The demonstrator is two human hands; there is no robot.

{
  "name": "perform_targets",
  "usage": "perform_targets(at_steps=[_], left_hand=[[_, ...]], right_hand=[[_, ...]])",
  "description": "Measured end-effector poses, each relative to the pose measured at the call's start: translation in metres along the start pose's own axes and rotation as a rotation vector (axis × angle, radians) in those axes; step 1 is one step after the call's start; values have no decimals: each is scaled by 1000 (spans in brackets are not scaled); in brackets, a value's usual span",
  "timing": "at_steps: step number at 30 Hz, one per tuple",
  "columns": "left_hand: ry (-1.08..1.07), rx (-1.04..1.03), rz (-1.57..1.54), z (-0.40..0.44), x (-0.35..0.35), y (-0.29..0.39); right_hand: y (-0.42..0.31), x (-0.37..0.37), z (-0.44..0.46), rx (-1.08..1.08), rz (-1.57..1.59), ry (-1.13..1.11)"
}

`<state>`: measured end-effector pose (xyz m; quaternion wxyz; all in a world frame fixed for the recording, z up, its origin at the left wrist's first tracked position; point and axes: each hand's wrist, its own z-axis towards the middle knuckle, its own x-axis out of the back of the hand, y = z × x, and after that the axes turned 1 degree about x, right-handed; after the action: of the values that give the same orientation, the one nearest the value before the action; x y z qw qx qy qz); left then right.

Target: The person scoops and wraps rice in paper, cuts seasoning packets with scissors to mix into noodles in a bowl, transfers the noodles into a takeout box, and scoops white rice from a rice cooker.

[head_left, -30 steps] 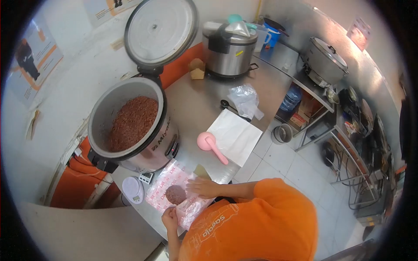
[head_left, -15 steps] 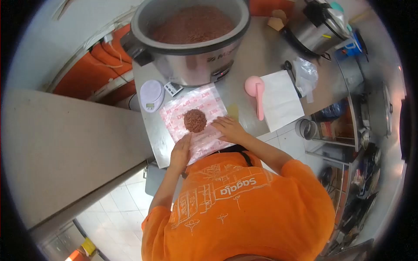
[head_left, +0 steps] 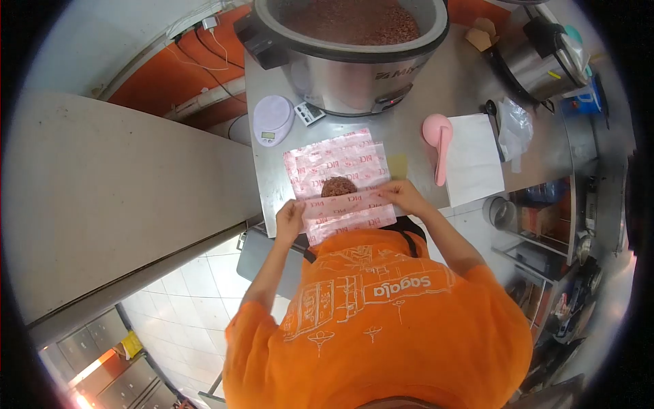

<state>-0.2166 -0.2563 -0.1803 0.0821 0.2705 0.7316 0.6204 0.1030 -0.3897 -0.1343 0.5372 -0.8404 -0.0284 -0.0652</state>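
A pink-printed paper sheet (head_left: 340,160) lies on the steel table, with a round mound of reddish-brown rice (head_left: 338,186) on it. The near part of the paper is lifted in a band over the mound's near side. My left hand (head_left: 290,217) pinches the band's left end. Its right end is pinched in my right hand (head_left: 403,196). Beyond the paper stands a large open cooker (head_left: 340,85) full of the same rice. A lilac scale (head_left: 273,117) and a small digital timer (head_left: 309,114) are left of the cooker's base.
To the right lie a pink scoop (head_left: 437,133), a stack of white paper (head_left: 473,160), a black utensil (head_left: 493,119) and a clear plastic bag (head_left: 514,129). A second cooker (head_left: 531,65) stands at the back right. A grey-white panel (head_left: 129,198) borders the table's left side.
Both hands, flat on the paper half a second ago, now grip its near part, which has been raised against the mound. The camera view has shifted, moving the cooker and table up and right.
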Motion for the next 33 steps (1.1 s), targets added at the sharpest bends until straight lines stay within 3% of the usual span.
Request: perform_targets(at_steps=[3,5,6,9,12,14,17,20,23,26,29,32,33], left_hand=[[189,51,14,17,-24,11],[259,-74,389,26,-29,18],[294,-134,577,27,-31,19],[490,-278,606,28,-30,20],[164,-473,1129,0,-27,43],[132,-920,913,-16,-41,-11],[-243,-950,781,-22,-36,6],[-279,-883,788,-19,-38,8],[-222,-883,806,-18,-43,5],[-185,-876,800,-18,-45,10],[-169,-908,781,-15,-46,8],[-145,-867,787,-14,-49,-4],[-148,-851,790,-14,-48,-4]], right_hand=[[9,-2,14,-161,80,80],[49,-4,25,-150,-27,115],[45,-5,23,-117,-91,188],[21,-9,25,64,-327,398],[-13,-10,53,379,-653,544],[-25,-13,81,578,-856,567],[-26,-19,113,291,-1054,431],[-41,-15,132,37,-1084,123],[-61,-7,124,217,-1084,32],[-37,7,143,285,-672,-109],[-31,-1,143,176,-905,135],[-27,-5,152,-18,-973,-79],[-31,-6,147,76,-986,-86]])
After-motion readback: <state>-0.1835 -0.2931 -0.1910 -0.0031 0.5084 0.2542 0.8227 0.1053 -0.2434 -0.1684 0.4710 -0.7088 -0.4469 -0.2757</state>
